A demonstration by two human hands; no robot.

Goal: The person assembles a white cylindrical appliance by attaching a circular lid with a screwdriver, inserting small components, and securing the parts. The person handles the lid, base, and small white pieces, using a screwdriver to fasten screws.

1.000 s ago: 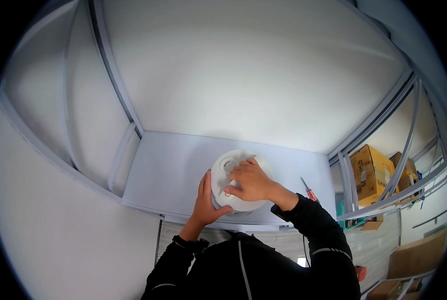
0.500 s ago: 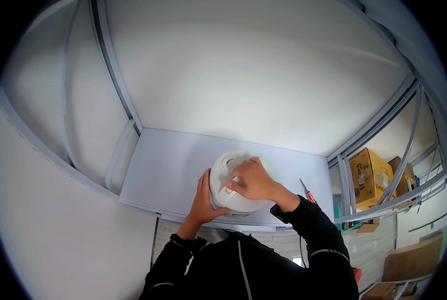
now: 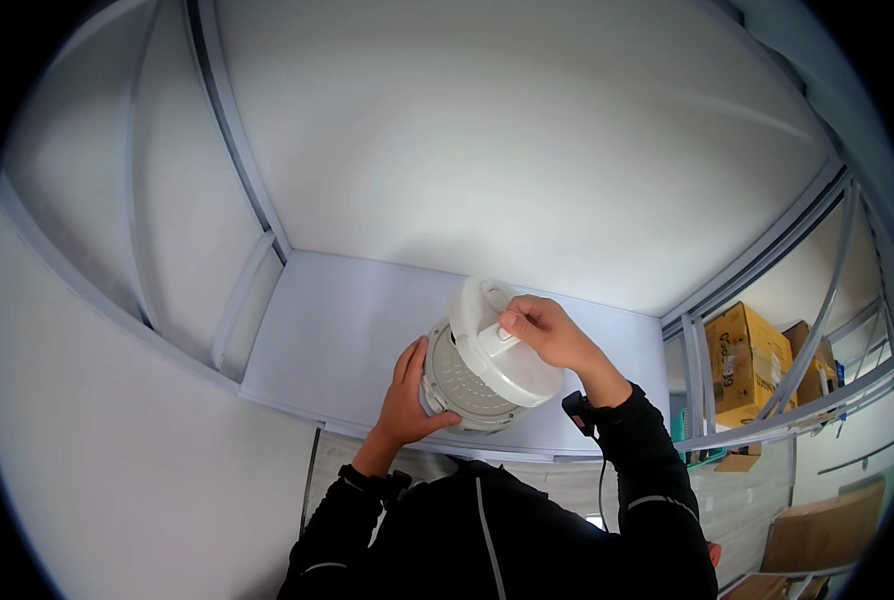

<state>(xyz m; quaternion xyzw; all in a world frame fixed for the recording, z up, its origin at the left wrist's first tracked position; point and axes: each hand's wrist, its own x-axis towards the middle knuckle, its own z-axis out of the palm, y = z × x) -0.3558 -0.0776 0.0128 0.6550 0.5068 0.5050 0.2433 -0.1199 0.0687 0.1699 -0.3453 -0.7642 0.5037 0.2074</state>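
A white, round, pot-like appliance (image 3: pixel 475 425) sits on the pale table near its front edge. Its white lid (image 3: pixel 524 374) is tilted up and to the right, partly off the body. Under it shows a light grey round plate (image 3: pixel 457 376) with rows of small slots. My right hand (image 3: pixel 550 335) is closed on the lid's handle, thumb on top. Round the left side of the body curves my left hand (image 3: pixel 404 405), thumb at the front and fingers at the far side, steadying it. The lid hides the right part of the slotted plate.
The pale table (image 3: pixel 332 325) meets a white back wall (image 3: pixel 507 150). Grey frame posts (image 3: pixel 237 140) stand at left and right. Beyond the right posts are a yellow-brown cardboard box (image 3: pixel 742 365) and a green basket (image 3: pixel 705 458). A dark cable (image 3: pixel 601 490) hangs from my right wrist.
My right hand has raised the lid and tilted it rightward, uncovering the slotted plate. My left hand stays on the body. The red-handled screwdriver seen at the right earlier no longer shows.
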